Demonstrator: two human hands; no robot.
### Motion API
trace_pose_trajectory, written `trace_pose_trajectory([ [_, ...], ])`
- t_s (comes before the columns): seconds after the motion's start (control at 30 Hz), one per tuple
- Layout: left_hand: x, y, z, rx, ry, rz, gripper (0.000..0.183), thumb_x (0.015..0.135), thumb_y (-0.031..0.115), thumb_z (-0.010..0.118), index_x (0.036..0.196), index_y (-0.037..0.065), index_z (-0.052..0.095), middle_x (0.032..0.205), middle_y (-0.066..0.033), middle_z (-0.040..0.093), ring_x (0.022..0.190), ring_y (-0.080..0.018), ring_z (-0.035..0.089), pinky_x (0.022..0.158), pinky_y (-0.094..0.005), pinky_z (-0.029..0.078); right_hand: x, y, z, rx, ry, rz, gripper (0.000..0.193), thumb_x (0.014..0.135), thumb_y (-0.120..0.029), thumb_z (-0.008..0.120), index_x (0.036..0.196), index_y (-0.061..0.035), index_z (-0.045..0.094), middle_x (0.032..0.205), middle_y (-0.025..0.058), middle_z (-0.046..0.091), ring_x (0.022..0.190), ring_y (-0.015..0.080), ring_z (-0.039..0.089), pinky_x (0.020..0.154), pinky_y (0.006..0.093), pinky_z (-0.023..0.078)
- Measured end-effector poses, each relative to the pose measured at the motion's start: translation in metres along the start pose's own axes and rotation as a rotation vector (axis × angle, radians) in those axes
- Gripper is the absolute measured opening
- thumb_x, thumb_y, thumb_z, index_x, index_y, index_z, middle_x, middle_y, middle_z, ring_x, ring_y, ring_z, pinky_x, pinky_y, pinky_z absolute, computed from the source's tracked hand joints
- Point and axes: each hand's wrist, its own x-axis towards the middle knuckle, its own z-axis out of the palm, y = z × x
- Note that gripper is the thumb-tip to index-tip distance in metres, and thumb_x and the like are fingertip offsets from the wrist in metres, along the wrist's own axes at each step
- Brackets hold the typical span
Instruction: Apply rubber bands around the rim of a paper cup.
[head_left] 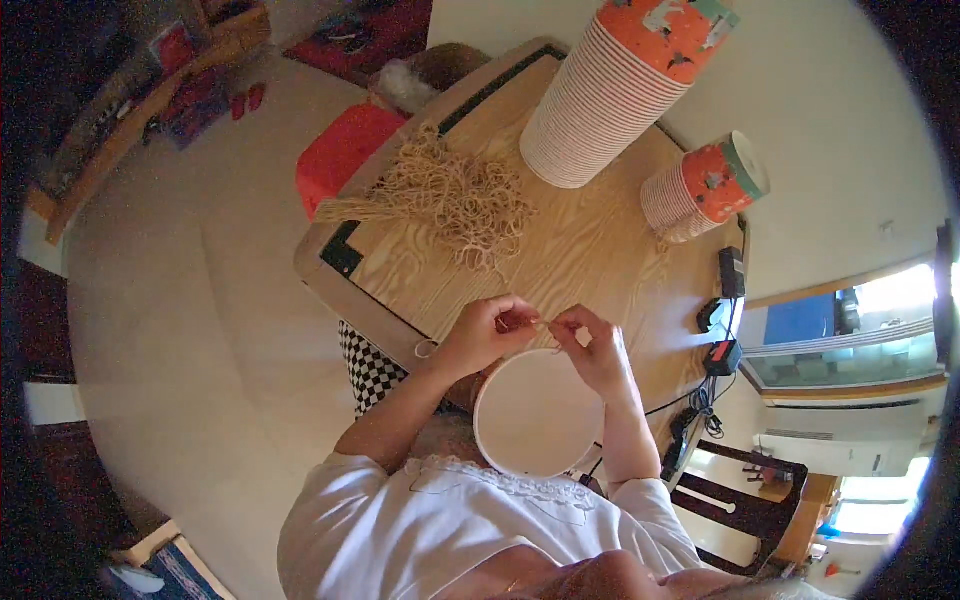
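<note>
Just above the rim of a white-lined paper bucket (540, 415), my two hands meet with their fingers pinched. My left hand (490, 335) and my right hand (592, 350) hold a short, thin piece of tan twine (543, 323) between them; its ends are too small to make out. The bucket rests at my lap against the table edge, its round face turned up toward me. Farther off on the table lies a tangled heap of the same tan twine (460, 205), with straight strands trailing to the left.
A tall stack of orange-patterned paper buckets (610, 95) stands at the table's far side. Right of it is a shorter stack (700, 190). Black adapters and cables (722, 357) line the right edge of the wooden table (600, 270). A red stool (345, 150) stands beyond the left edge.
</note>
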Motion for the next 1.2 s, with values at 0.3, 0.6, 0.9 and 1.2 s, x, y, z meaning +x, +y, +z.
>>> trace_pose_trajectory([
  [0.3, 0.003, -0.008, 0.001, 0.032, -0.020, -0.078, 0.020, 0.082, 0.020, 0.062, 0.089, 0.001, 0.063, 0.070, -0.0033, 0.062, 0.061, -0.0076, 0.055, 0.057, -0.0245, 0.045, 0.000, -0.003, 0.001, -0.010, -0.014, -0.002, 0.010, 0.079, -0.010, 0.061, 0.085, -0.0026, 0.060, 0.078, 0.0115, 0.063, 0.072, 0.0252, 0.062, 0.064, 0.0335, 0.048],
  [0.6, 0.004, -0.014, 0.003, 0.041, 0.066, -0.039, 0.017, 0.080, 0.019, 0.063, 0.086, 0.002, 0.062, 0.071, -0.0026, 0.062, 0.062, -0.0091, 0.055, 0.058, -0.0254, 0.046, -0.001, -0.003, 0.001, -0.025, -0.001, -0.011, 0.007, 0.080, -0.006, 0.061, 0.085, -0.0007, 0.060, 0.070, 0.0056, 0.060, 0.069, 0.0122, 0.057, 0.061, 0.0261, 0.046],
  [0.9, 0.005, -0.005, 0.003, 0.018, 0.018, -0.093, 0.021, 0.080, 0.022, 0.064, 0.086, 0.003, 0.063, 0.073, -0.0027, 0.063, 0.062, -0.0083, 0.055, 0.057, -0.0253, 0.046, -0.002, -0.005, 0.001, -0.025, 0.008, 0.016, 0.007, 0.080, -0.006, 0.062, 0.085, -0.0011, 0.060, 0.071, 0.0055, 0.061, 0.070, 0.0125, 0.057, 0.061, 0.0269, 0.046],
  [1.2, 0.004, -0.020, 0.003, -0.045, 0.098, -0.053, 0.021, 0.082, 0.022, 0.061, 0.085, 0.002, 0.062, 0.072, -0.0022, 0.062, 0.061, -0.0088, 0.055, 0.057, -0.0250, 0.045, -0.003, -0.006, 0.000, -0.047, 0.001, 0.033, 0.007, 0.080, -0.006, 0.061, 0.085, -0.0010, 0.060, 0.071, 0.0056, 0.061, 0.070, 0.0135, 0.058, 0.064, 0.0271, 0.046],
])
